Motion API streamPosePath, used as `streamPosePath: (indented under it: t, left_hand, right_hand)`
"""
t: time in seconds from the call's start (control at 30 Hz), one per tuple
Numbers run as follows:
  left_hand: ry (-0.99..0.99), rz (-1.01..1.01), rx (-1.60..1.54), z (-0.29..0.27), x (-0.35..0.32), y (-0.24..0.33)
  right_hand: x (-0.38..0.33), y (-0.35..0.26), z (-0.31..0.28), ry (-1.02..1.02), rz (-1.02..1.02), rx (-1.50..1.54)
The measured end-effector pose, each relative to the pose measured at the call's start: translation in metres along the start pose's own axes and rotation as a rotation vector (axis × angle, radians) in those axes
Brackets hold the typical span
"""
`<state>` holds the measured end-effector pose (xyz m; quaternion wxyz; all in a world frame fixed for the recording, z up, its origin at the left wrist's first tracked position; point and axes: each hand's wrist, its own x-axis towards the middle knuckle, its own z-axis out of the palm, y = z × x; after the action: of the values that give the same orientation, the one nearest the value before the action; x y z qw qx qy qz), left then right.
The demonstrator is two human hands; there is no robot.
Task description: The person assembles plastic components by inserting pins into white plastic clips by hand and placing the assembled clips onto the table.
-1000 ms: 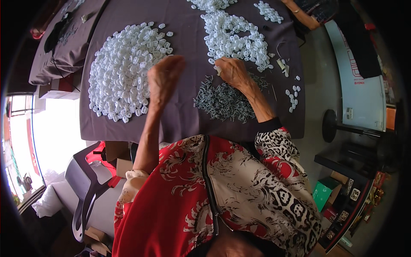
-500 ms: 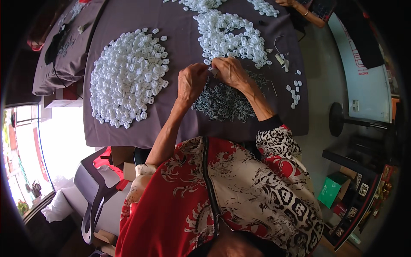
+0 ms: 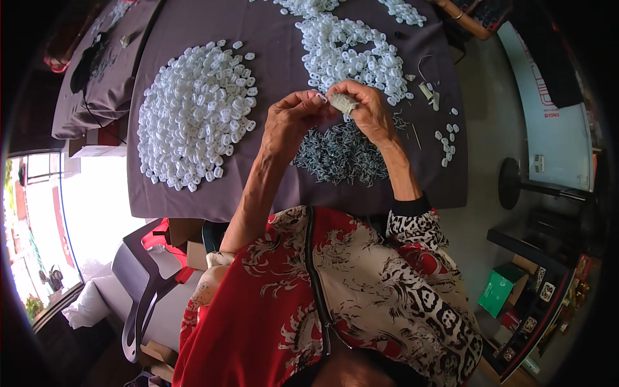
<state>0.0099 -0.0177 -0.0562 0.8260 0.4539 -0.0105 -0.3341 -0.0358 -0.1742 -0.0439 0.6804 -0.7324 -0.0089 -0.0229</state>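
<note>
My left hand (image 3: 289, 120) is closed, pinching a small white plastic piece (image 3: 320, 97) with a slot in it between thumb and fingertips. Close beside it, my right hand (image 3: 369, 115) is curled over the table. A pale, rough-looking wrap (image 3: 343, 102) shows at its thumb; whether it is worn or held I cannot tell. What its fingertips grip, if anything, is hidden. Just below both hands lies a heap of small dark grey screws (image 3: 345, 153). Beyond my hands spreads a pile of white plastic pieces (image 3: 348, 55).
A large mound of white pieces (image 3: 193, 116) covers the table's left part. Several loose white pieces (image 3: 446, 143), pale scraps (image 3: 426, 91) and a thin stick (image 3: 416, 136) lie at the right. Another person's arm (image 3: 467, 20) reaches in at the far right. A grey chair (image 3: 138, 277) stands front left.
My right hand has turned and shifted slightly right, so the pale wrap now shows. The white piece in my left fingertips has come into clearer view.
</note>
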Motion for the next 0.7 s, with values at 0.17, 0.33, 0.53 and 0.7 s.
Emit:
streamPosePath:
  t: [0.17,0.33,0.53,0.7]
  left_hand:
    - [-0.031,0.004,-0.093,-0.002,-0.003,0.001]
    - [-0.013,0.105,0.003,0.002,-0.007,0.001]
    - [-0.008,0.14,0.062,0.006,-0.012,0.002]
    - [-0.019,0.018,-0.028,0.001,-0.011,0.001]
  right_hand:
    - [-0.004,-0.009,0.004,0.06,-0.036,-0.106]
    - [-0.005,-0.019,0.01,0.072,-0.094,-0.271]
    - [-0.006,-0.015,0.009,0.123,-0.227,-0.404]
    - [-0.01,-0.017,0.008,0.088,-0.336,-0.486]
